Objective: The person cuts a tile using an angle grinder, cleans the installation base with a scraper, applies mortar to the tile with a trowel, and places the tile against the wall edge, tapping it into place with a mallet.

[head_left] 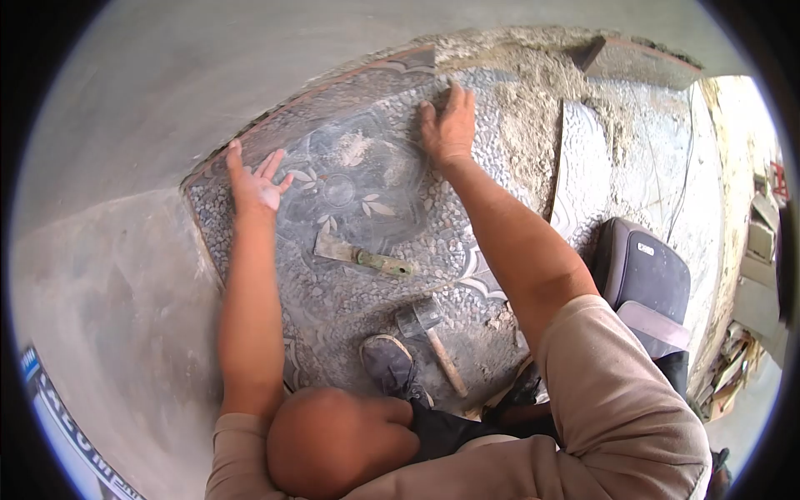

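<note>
On my feed, left grip (pixel 258 185) and right grip (pixel 450 127) both spread, near opposite ends of the skirting tile (pixel 358 86) along the wall base (pixel 167 100); black bag (pixel 646 271) label too small to read.

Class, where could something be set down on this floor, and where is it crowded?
Bare: dusty grey floral tile between left hand and right hand; grey pebbled floor between green-handled metal scraper and right forearm. Crowded: below the scraper, where a pale-handled hammer lies beside a dark shoe.
</note>
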Demonstrator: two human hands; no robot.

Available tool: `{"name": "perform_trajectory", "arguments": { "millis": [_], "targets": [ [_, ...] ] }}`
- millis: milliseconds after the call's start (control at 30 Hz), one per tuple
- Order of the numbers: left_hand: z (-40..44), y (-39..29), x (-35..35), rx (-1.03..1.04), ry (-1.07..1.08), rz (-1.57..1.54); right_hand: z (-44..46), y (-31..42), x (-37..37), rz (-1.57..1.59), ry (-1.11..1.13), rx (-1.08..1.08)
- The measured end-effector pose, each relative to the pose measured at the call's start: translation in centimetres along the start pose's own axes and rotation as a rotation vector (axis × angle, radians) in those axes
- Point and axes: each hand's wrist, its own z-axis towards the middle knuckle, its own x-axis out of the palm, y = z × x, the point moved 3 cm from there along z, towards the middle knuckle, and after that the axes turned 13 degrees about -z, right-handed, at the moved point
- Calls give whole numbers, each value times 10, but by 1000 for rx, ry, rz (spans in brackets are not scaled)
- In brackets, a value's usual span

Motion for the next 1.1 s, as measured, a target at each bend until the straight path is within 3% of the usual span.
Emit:
{"name": "perform_trajectory", "arguments": {
  "millis": [100,367,467,600,667,733,867,967,1100],
  "targets": [
    [-2,1,-2,33,55,21,19,11,-9,222,-18,-11],
    [-2,6,-12,21,169,-99,48,22,-19,462,197,43],
    [-18,12,-4,-16,181,-245,49,22,-39,139,173,-249],
    [-21,26,-2,-6,232,-306,26,10,-81,-85,284,-445],
    [-40,35,-6,-8,202,-316,1,10,-119,-102,207,-683],
    [-74,48,-6,-26,151,-338,-15,4,-163,-151,202,-755],
    [-161,81,-7,-180,252,-315,-46,-13,-277,-423,360,-1023],
    [-239,89,17,-247,466,-227,-86,-30,-366,-646,503,-1145],
    [-311,79,60,-70,808,-18,-154,-54,-454,-824,455,-1227]
  ]
}}
